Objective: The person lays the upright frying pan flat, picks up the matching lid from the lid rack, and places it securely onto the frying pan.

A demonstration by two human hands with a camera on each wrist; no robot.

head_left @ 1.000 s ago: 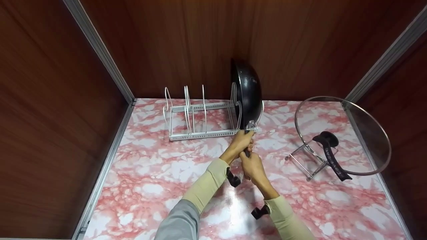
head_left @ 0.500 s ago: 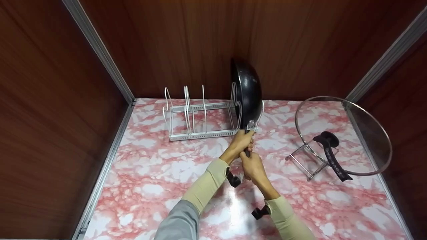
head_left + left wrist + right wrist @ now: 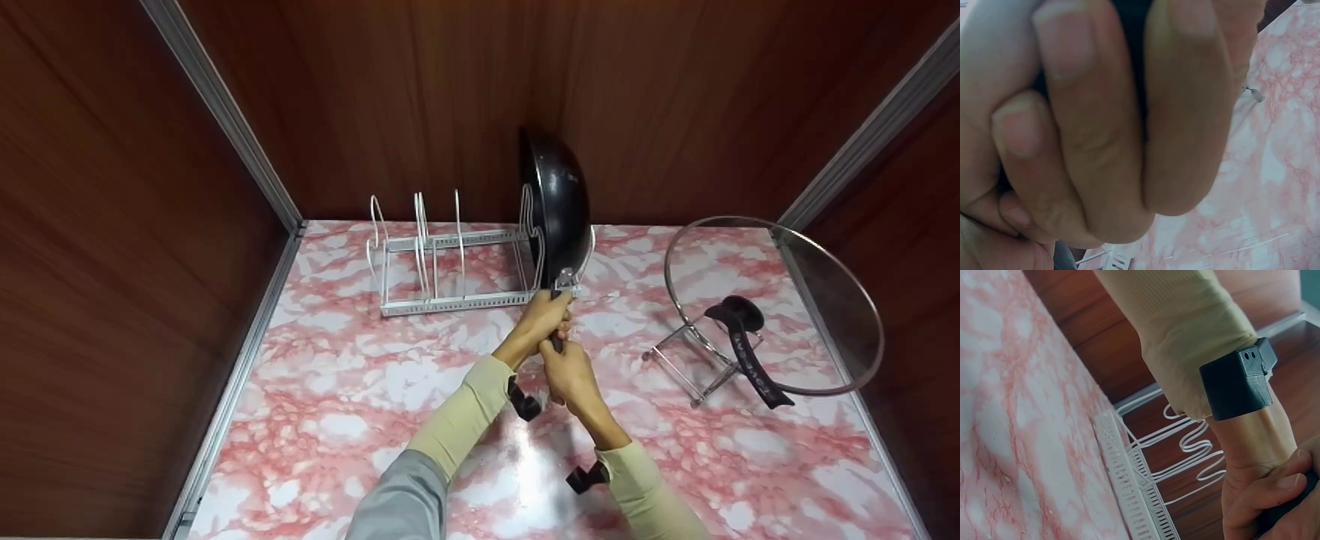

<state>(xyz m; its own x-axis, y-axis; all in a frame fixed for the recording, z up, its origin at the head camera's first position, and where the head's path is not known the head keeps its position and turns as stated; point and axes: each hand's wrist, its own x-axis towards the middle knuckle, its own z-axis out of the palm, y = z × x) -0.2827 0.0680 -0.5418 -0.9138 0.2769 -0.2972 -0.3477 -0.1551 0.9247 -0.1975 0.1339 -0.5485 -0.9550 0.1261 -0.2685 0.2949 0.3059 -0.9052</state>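
Note:
A black wok (image 3: 566,202) stands on its side in the right end of a white wire rack (image 3: 457,304), its open face toward the left. My left hand (image 3: 545,319) grips the wok's black handle close to the pan. Just behind it, nearer to me, my right hand (image 3: 571,375) grips the handle's end. In the left wrist view, the curled fingers (image 3: 1100,135) wrap round the dark handle. The right wrist view shows the left forearm with its black wrist camera (image 3: 1238,382), and fingers on the handle at the lower right.
A glass lid (image 3: 795,300) with a black handle (image 3: 750,360) leans on a small metal stand (image 3: 675,367) at the right. White dividers (image 3: 459,247) rise from the rack left of the wok. Brown panels enclose the red-and-white marbled tabletop (image 3: 337,427).
The wok's upper edge sits very slightly higher than before. Both hands keep their grip on the handle; the rack and lid stay in place.

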